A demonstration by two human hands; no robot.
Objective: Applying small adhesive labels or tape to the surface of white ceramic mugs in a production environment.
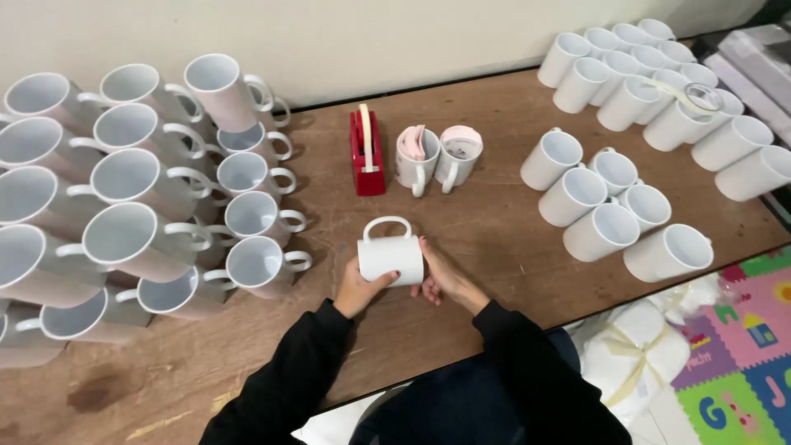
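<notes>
Mug [390, 255], plain white, on its side, handle up

Tape dispenser [367, 152] left of two mugs [437, 158]

We see two arms coming up from the lower middle of the frame, both covered in long black sleeves [280, 387] of a soft, matte cloth that wrinkles at the elbows and ends in plain cuffs at the wrists. The left hand [356, 292] and the right hand [445, 280] are bare, with no gloves, rings or watch that we can make out. Dark polish shows on the fingernails [396, 274]. At the bottom centre, between the sleeves, we see dark blue trousers [449, 408], likely denim, over the lap.
</notes>
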